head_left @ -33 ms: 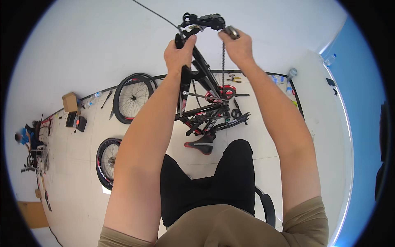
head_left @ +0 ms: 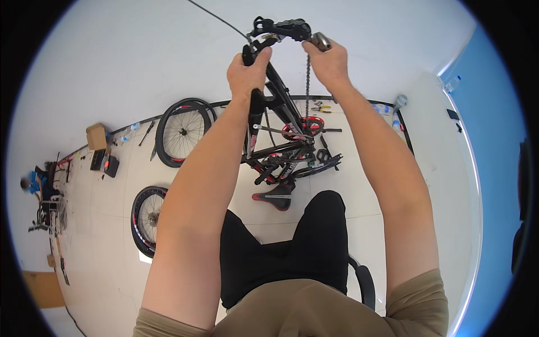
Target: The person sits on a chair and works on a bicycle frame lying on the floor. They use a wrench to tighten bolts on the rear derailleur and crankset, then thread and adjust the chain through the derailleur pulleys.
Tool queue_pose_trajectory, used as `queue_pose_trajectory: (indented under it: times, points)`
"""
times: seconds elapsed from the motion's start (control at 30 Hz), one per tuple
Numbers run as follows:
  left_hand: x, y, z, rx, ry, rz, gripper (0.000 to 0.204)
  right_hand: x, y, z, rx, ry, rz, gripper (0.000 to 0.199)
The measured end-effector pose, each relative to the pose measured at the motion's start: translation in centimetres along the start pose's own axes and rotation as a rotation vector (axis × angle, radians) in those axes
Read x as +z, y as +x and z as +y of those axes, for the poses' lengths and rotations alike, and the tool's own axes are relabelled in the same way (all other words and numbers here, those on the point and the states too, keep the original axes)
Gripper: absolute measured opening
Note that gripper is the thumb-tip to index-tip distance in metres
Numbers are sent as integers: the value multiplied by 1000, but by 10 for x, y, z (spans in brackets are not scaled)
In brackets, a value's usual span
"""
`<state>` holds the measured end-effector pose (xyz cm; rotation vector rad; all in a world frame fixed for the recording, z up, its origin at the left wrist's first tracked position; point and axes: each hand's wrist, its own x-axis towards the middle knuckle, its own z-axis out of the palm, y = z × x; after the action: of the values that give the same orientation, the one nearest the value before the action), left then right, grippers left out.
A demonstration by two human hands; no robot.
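Nothing moved; both hands' grip point(head_left: 286, 56) flanks the derailleur point(head_left: 281, 27).

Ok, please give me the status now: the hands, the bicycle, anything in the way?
Left hand grips the frame end of the upturned bicycle. Right hand holds a small metal tool at the rear derailleur. Chain hangs slack. Nothing between the hands.

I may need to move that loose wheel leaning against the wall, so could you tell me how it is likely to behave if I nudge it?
The leaning wheel stands on its thin tyre, so it would probably roll or slide along the wall. With slim spokes and an open rim it looks light. The smooth floor likely offers little grip.
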<state>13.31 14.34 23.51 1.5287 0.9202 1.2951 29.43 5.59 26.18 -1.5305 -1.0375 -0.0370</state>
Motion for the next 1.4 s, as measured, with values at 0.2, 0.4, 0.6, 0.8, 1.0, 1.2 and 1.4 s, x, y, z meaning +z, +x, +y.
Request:
queue_pose_trajectory:
  times: [0.2, 0.4, 0.6, 0.8, 1.0, 1.2, 1.4]
  points:
    - [2, -6, 6, -53, -4, -14, 45, -5, -6, 0, 102, -49, -9, 23]
    - [-2, -5, 7, -47, 113, -11, 48, -5, -11, 6, 116, -62, -26, 22]
    - [2, -2, -9, 23, 69, 18, 48, 2, 0, -4, 44, 0, 30, 24]
    - [2, -6, 2, -53, 46, -21, 44, 2, -4, 8, 87, 85, 11, 17]
    - [3, -1, -11, -8, -19, 4, 42, 6, -4, 8, 64, 88, 11, 14]
    - [2, -4, -8, -27, 15, -2, 42, -2, 0, -13, 122, 131, 22, 9]
    - [0, -9, 2, -63, 42, -29, 40, -2, -3, 5, 89, 123, 16, 10]
